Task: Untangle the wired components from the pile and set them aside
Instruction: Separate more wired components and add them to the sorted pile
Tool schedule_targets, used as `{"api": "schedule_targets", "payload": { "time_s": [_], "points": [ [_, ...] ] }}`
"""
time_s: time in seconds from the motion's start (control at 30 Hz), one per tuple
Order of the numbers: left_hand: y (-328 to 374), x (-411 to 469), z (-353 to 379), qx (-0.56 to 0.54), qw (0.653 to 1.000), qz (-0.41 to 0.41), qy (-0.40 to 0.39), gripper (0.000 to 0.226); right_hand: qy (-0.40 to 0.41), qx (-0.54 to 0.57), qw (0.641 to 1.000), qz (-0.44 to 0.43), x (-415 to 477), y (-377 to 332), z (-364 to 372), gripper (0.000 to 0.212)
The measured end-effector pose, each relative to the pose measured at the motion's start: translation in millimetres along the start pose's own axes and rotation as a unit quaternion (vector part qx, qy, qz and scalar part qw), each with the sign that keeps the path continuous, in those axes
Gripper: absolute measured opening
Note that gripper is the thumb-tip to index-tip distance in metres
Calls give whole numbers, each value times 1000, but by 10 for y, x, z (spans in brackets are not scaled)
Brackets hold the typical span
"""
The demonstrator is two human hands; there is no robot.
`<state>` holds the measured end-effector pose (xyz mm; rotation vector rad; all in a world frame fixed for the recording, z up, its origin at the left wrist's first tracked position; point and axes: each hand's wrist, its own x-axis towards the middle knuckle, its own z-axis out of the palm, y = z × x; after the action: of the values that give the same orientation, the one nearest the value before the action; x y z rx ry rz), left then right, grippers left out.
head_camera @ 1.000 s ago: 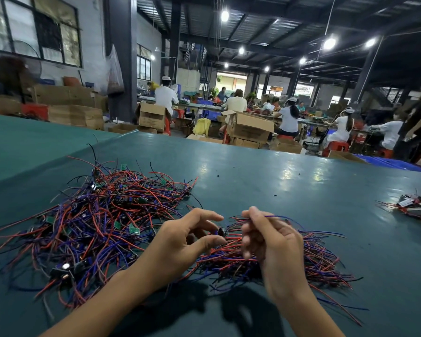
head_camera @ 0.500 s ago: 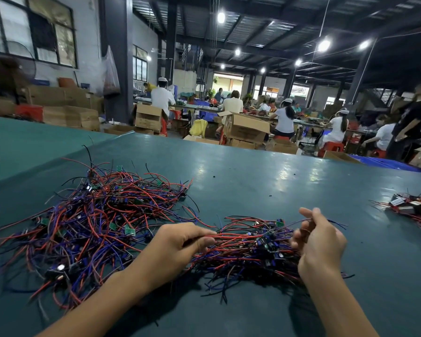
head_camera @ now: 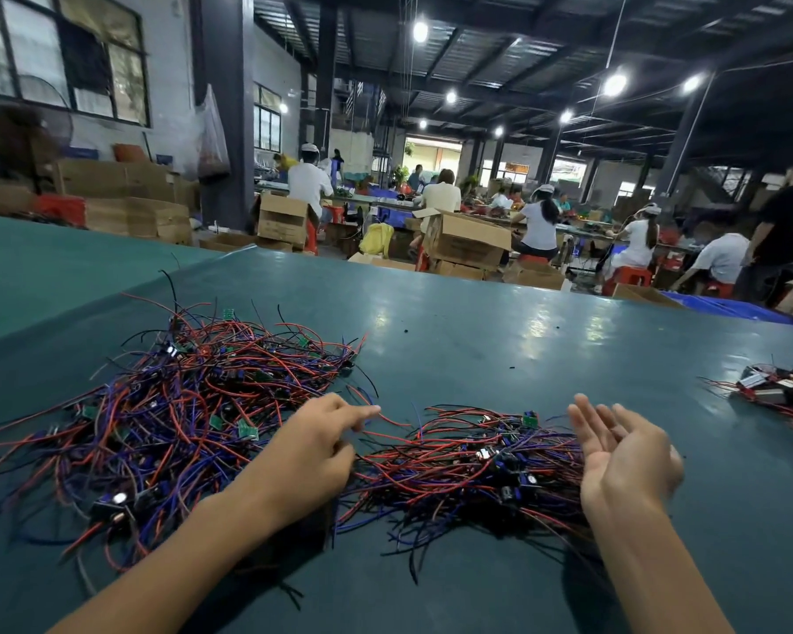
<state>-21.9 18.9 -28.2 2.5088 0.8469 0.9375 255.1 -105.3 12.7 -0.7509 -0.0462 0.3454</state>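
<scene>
Workshop hall behind: dark roof w/ round lamps lit, seated workers in white tops at far benches, exact no. lost in blur, brown cartons point(head_camera: 465, 242) stacked past far edge. Up front, teal table point(head_camera: 500, 354) carrying 3 heaps of wired components, w/ 2 bare hands over them

Heap 1: tangled pile point(head_camera: 193, 418), the biggest, toward left edge. Red, blue & black leads crossing every way, several small green boards & black parts mixed in, loose ends fanning out to left & near edges

Heap 2: sorted bundle point(head_camera: 468, 464), smaller, mid-table close to near edge. Leads lying roughly parallel, left to right, w/ 1 green board point(head_camera: 529, 419) sticking up at its far side & black parts clustered toward its right end. Only a narrow gap from heap 1, a few stray leads across it

Heap 3: small cluster point(head_camera: 779, 395) at right edge, well apart from the other 2, partly cut off by frame. Red leads plus silvery & black parts

L hand point(head_camera: 312, 450) knuckles up in the gap betw. heaps 1 & 2. Index finger point(head_camera: 362, 411) stretched out, tip at a loose red lead, other fingers curled under; can't tell if gripping anything

R hand point(head_camera: 623, 450) at right end of sorted bundle, palm turned up & inward, fingers straight & spread, gripping nothing, heel of hand against the leads
</scene>
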Motion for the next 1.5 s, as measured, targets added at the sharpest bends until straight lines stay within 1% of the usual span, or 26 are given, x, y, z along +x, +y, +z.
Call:
{"api": "schedule_targets", "payload": {
  "time_s": [0.03, 0.07, 0.13, 0.17, 0.27, 0.33, 0.43, 0.47, 0.5, 0.57, 0.6, 0.63, 0.7, 0.77, 0.9, 0.97, 1.07, 1.13, 1.2, 1.23, 1.27, 1.33, 1.37, 1.4, 1.47, 1.5],
  "points": [
    [-30, 14, -35, 23, 999, -10, 25, 53, -2, 5, 1000, -18, -8, -2, 13, 52],
    [-71, 30, -70, 53, 997, -19, 56, 51, -10, -1, 999, -38, -40, -12, 30, 59],
    [-199, 56, -138, 119, 986, -50, 102, 47, -44, -26, 996, -74, -147, -33, 74, 58],
    [-286, 62, -173, 159, 979, -82, 102, 47, -68, -43, 993, -89, -204, -29, 87, 53],
    [-529, 58, -260, 260, 937, -231, 23, 56, -170, -102, 972, -124, -411, 39, 100, 31],
    [-584, 56, -300, 300, 911, -282, -30, 60, -244, -176, 941, -159, -541, 136, 80, 24],
    [-617, 85, -301, 333, 897, -287, -55, 49, -350, -261, 877, -200, -717, 322, 23, 23],
    [-622, 93, -307, 332, 897, -288, -54, 42, -385, -285, 846, -235, -765, 376, 1, 22],
    [-623, 96, -318, 325, 899, -290, -47, 36, -424, -313, 799, -289, -797, 415, -25, 19],
    [-609, 101, -346, 315, 905, -286, -19, 30, -499, -351, 686, -396, -855, 455, -65, 17],
    [-584, 100, -363, 315, 907, -280, -4, 27, -528, -356, 647, -419, -882, 472, -80, 19],
    [-552, 96, -375, 316, 909, -270, 8, 25, -550, -357, 626, -423, -912, 486, -83, 20],
    [-487, 82, -386, 315, 915, -249, 36, 19, -567, -353, 613, -422, -947, 508, -84, 20],
    [-421, 72, -394, 306, 923, -218, 89, 17, -570, -357, 606, -425, -961, 527, -88, 22],
    [-300, 46, -407, 243, 937, -55, 245, 21, -563, -361, 612, -422, -938, 523, -90, 23],
    [-231, 55, -418, 202, 938, 38, 279, 27, -563, -364, 617, -413, -928, 515, -88, 22],
    [-79, 65, -411, 191, 925, 170, 283, 28, -556, -366, 621, -413, -937, 520, -91, 22],
    [40, 49, -379, 205, 906, 239, 284, 29, -544, -373, 643, -390, -954, 537, -75, 21],
    [155, 10, -324, 204, 889, 291, 289, 28, -535, -389, 670, -338, -963, 549, -47, 25],
    [207, -17, -298, 205, 880, 316, 288, 25, -535, -396, 673, -322, -958, 549, -31, 26],
    [260, -44, -271, 208, 872, 340, 284, 22, -542, -403, 664, -322, -946, 547, -24, 23],
    [364, -96, -222, 201, 861, 378, 273, 23, -558, -413, 628, -351, -923, 525, -17, 12],
    [412, -118, -206, 197, 857, 394, 267, 25, -572, -411, 617, -353, -913, 511, -13, 10],
    [461, -141, -192, 196, 852, 408, 262, 25, -591, -400, 614, -336, -914, 490, -7, 10],
    [544, -183, -160, 191, 845, 429, 255, 26, -624, -374, 611, -314, -951, 466, 18, 24],
    [572, -195, -149, 183, 845, 436, 252, 27, -632, -370, 599, -323, -977, 470, 23, 27]
  ]
}}
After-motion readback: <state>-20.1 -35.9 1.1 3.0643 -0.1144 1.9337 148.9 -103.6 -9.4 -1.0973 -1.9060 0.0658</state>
